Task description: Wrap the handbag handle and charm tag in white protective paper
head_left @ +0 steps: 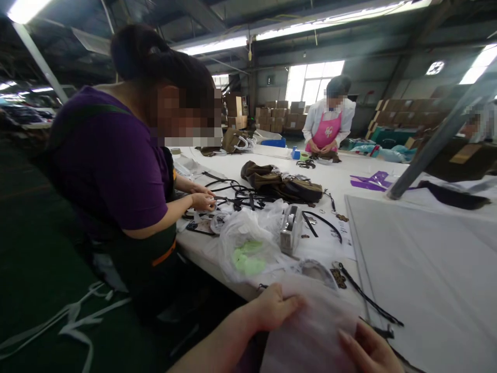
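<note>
Hands and sheet at the near edge of the white bench (341, 180). The left hand (276, 308) pinches the upper left edge of a thin, translucent sheet (314, 329) between thumb and fingers; the right hand (368, 351) grasps its right side, lower down. This two-sided hold presumably serves to spread the limp material flat. Beyond the sheet stand a clear plastic bag (229, 233) with light green contents and a metal box (288, 230), perhaps grouped for easy reach. A black cord (370, 295) lies to the right. At left, a co-worker (112, 171) bends over black straps (233, 187), probably for a closer look
</note>
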### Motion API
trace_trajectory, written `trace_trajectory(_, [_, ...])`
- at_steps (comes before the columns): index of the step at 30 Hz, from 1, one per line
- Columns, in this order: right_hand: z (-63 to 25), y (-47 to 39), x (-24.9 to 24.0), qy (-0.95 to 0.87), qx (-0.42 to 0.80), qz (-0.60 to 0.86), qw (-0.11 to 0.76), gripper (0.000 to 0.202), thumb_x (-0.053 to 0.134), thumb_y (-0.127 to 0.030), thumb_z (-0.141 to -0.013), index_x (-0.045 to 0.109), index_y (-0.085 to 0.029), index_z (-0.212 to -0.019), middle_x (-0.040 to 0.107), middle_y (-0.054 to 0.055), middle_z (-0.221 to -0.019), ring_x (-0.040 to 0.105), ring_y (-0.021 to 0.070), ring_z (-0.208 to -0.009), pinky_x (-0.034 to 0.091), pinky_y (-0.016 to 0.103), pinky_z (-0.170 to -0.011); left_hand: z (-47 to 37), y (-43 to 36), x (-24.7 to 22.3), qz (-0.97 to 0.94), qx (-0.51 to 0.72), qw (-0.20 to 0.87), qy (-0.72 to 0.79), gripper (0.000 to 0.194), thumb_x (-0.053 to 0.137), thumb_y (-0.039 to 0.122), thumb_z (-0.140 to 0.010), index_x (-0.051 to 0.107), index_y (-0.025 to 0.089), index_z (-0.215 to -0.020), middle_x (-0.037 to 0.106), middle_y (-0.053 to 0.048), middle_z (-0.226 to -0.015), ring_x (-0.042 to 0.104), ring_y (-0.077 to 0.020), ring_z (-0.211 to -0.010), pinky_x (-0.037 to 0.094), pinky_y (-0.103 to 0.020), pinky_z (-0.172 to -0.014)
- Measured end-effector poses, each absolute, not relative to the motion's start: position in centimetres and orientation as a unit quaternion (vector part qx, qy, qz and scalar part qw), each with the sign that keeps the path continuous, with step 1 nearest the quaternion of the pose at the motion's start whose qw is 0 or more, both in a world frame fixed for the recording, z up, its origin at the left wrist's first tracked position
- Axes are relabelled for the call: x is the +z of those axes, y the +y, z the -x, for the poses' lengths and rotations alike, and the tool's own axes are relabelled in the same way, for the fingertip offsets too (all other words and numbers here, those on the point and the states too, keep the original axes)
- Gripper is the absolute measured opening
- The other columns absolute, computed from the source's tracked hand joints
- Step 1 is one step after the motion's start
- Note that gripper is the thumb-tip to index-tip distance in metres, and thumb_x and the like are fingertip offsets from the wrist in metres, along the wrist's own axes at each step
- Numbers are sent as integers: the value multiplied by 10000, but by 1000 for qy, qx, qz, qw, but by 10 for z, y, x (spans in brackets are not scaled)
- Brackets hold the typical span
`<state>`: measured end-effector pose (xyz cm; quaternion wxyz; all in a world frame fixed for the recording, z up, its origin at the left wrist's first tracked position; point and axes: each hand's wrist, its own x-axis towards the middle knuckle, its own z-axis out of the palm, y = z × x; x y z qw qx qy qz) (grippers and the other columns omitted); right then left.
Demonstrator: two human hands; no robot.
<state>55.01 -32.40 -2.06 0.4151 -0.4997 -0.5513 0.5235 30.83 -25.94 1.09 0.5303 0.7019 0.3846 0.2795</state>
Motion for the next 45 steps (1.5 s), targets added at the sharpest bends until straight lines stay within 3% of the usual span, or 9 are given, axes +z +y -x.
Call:
trace_trajectory(4, [-563, -332, -30, -537, 391, 639, 388, 372, 613, -549, -799, 676, -192, -883, 708, 57, -709, 680, 232, -672, 549, 316, -638, -287, -250, 16, -706, 189, 447, 515, 465, 501, 519, -833, 749, 126, -850, 737, -107, -765, 654, -257, -777, 503, -318, -750])
trace_trajectory(8, [-582, -338, -23, -521, 229, 731, 376, 291, 553, -464, -852, 652, -197, -909, 713, 46, -765, 667, 203, -709, 514, 320, -702, -261, -226, 9, -746, 96, 429, 500, 431, 520, 485, -767, 745, 190, -987, 741, -81, -1049, 649, -283, -1005, 446, -322, -949])
trace_trajectory(14, [-565, -330, -20, -591, 149, 730, 311, 175, 613, -336, -817, 640, -209, -934, 682, 26, -835, 620, 164, -699, 499, 296, -688, -259, -215, 4, -773, -4, 423, 474, 514, 477, 556, -769, 744, 185, -1003, 741, -85, -1044, 647, -307, -1013, 448, -360, -954])
trace_trajectory(20, [-543, -304, -26, -702, 44, 676, 220, 427, 588, -131, -765, 601, -195, -1187, 627, 107, -1202, 544, 260, -1105, 439, 398, -963, -279, -221, 6, -787, -6, 450, 423, 463, 480, 547, -795, 752, 216, -971, 754, -62, -983, 660, -285, -972, 455, -326, -925])
trace_trajectory(24, [-547, -276, -45, -792, 59, 587, 160, 463, 532, -19, -755, 637, -195, -1170, 650, 95, -1191, 503, 244, -1181, 298, 437, -1104, -289, -225, 0, -781, -22, 473, 408, 443, 488, 533, -789, 751, 221, -962, 759, -53, -946, 674, -275, -909, 483, -318, -863])
trace_trajectory(27, [-557, -270, -58, -767, 86, 592, 231, 305, 519, -80, -841, 692, -218, -1050, 694, 60, -981, 576, 208, -1023, 378, 395, -1046, -290, -225, -6, -776, -32, 484, 403, 430, 493, 520, -788, 747, 231, -979, 759, -41, -975, 675, -266, -927, 489, -301, -851])
trace_trajectory(31, [-567, -293, -65, -685, 77, 642, 335, 260, 597, -112, -796, 738, -258, -957, 617, 63, -1177, 536, 224, -1109, 438, 387, -994, -290, -222, -10, -773, -31, 477, 417, 441, 485, 534, -786, 749, 232, -968, 761, -34, -976, 680, -258, -924, 491, -292, -859])
trace_trajectory(35, [-560, -329, -69, -661, 31, 689, 296, 399, 579, -36, -733, 744, -283, -999, 551, 64, -1288, 468, 262, -1196, 385, 444, -1058, -296, -219, -6, -762, -23, 472, 442, 441, 514, 537, -766, 757, 212, -941, 765, -45, -935, 686, -263, -891, 491, -289, -860])
trace_trajectory(45, [-578, -322, -61, -571, 156, 734, 333, 313, 496, -104, -779, 726, -227, -953, 664, 30, -933, 626, 163, -784, 528, 310, -815, -330, -226, -9, -679, 29, 588, 438, 399, 659, 494, -638, 769, 198, -882, 767, -70, -927, 687, -298, -876, 521, -305, -738])
